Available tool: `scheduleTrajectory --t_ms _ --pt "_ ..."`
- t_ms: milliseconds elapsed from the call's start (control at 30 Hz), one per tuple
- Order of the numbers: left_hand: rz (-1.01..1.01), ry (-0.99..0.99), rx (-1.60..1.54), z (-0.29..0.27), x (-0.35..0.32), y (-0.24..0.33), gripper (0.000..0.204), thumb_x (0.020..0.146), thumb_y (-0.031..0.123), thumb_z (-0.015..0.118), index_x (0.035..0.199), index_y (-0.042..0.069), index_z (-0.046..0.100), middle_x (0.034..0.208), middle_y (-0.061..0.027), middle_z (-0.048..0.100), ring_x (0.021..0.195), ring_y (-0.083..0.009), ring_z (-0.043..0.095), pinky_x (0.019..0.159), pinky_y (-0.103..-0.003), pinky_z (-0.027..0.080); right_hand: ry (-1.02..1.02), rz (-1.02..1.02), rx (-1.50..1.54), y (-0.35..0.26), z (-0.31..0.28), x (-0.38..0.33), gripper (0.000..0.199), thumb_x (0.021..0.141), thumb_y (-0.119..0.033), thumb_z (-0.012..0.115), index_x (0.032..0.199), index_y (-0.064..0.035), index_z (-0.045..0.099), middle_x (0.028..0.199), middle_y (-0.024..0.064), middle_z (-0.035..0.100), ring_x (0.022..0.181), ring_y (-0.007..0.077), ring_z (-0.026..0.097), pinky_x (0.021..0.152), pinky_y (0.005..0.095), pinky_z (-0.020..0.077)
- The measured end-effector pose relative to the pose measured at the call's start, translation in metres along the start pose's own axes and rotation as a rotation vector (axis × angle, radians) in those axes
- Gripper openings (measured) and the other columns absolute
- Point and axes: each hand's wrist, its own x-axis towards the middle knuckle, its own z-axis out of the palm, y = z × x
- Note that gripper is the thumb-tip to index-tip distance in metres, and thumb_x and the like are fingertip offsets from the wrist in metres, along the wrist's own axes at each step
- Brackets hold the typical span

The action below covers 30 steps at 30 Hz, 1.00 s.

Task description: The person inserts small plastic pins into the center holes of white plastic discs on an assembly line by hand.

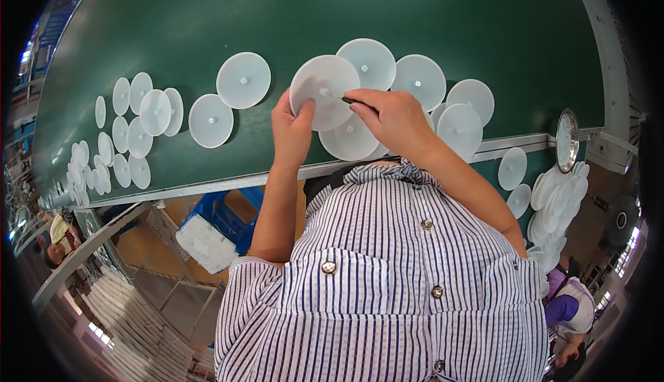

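Striped shirt (360, 244) sits closest to the lens, at 6 o'clock, buttons and chest pocket visible. Clock below is centred on the held part.

Grip: left hand (294, 129) has a white disc (318, 78) pinched at its 7 o'clock rim, thumb on the near face, other fingers mostly hidden behind. Disc is raised off the table and tilted toward the wearer. Right hand (398, 119) is closed around a black-handled tool (360, 104), coming in from 3 to 4 o'clock. Thin shaft ends at the disc's hub; can't tell if the tip touches or is inserted.

Close in: lower disc (349, 140) at 5 o'clock, partly covered by the held one. Upper disc (366, 57) at 2, next disc (418, 71) at 3, overlapping pair (460, 123) further out at 3. At 9, two loose discs (243, 71) nearly touch.

Further: disc cluster (140, 136) at 9, tighter bunch (83, 168) between 8 and 9. All on a green table (443, 8).

Outer ring: shiny round metal piece (568, 140) just past 3, heaped discs (557, 199) at 4. Blue stool (225, 215) at 7, white slab (207, 244) on it. Co-worker (574, 306) bent over, between 4 and 5.
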Motion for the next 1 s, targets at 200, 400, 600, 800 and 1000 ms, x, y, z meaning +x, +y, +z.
scheduleTrajectory --t_ms 200,400,600,800,1000 --pt "-0.049 -0.003 -0.181 0.003 -0.011 0.004 0.028 0.084 0.004 0.049 0.110 -0.005 0.051 0.098 -0.0103 0.060 0.088 -0.0164 0.057 0.077 -0.027 0.045 -0.088 0.066 0.123 -0.004 0.000 0.004 0.018 0.080 -0.012 0.057 0.096 -0.0079 0.063 0.079 0.0087 0.065 0.063 0.0226 0.061 0.057 0.0299 0.0476" --pt "0.331 0.172 0.483 0.000 -0.020 0.014 0.026 0.084 0.000 0.044 0.108 -0.004 0.053 0.090 -0.0176 0.063 0.082 -0.0228 0.063 0.070 -0.033 0.048 -0.119 -0.203 -0.399 -0.024 0.018 0.004 0.017 0.080 -0.013 0.054 0.097 -0.0105 0.059 0.068 0.0056 0.062 0.058 0.0218 0.059 0.049 0.0326 0.0446" --pt "0.348 0.242 0.708 0.005 -0.027 0.014 0.022 0.083 0.003 0.047 0.104 -0.003 0.052 0.085 -0.0197 0.062 0.075 -0.0336 0.062 0.066 -0.038 0.047 -0.190 -0.181 -0.112 -0.005 0.013 0.015 0.018 0.081 -0.018 0.054 0.095 -0.0110 0.063 0.072 0.0064 0.064 0.060 0.0227 0.060 0.051 0.0329 0.0456" --pt "0.036 0.528 0.604 -0.064 -0.020 -0.023 0.030 0.083 0.013 0.051 0.107 -0.005 0.049 0.092 -0.0208 0.060 0.084 -0.0360 0.058 0.073 -0.039 0.045 -0.200 -0.203 -0.181 0.005 -0.009 -0.015 0.015 0.080 -0.021 0.055 0.089 -0.0136 0.064 0.067 0.0072 0.062 0.061 0.0232 0.060 0.050 0.0354 0.0462" --pt "0.310 1.010 1.413 -0.057 -0.052 -0.020 0.049 0.077 0.013 0.058 0.118 -0.005 0.039 0.114 -0.0209 0.044 0.102 -0.0312 0.047 0.081 -0.041 0.041 -0.392 -0.167 -0.387 0.029 0.008 -0.025 0.017 0.080 -0.022 0.056 0.093 -0.0132 0.063 0.067 0.0073 0.062 0.060 0.0245 0.059 0.052 0.0357 0.0448"
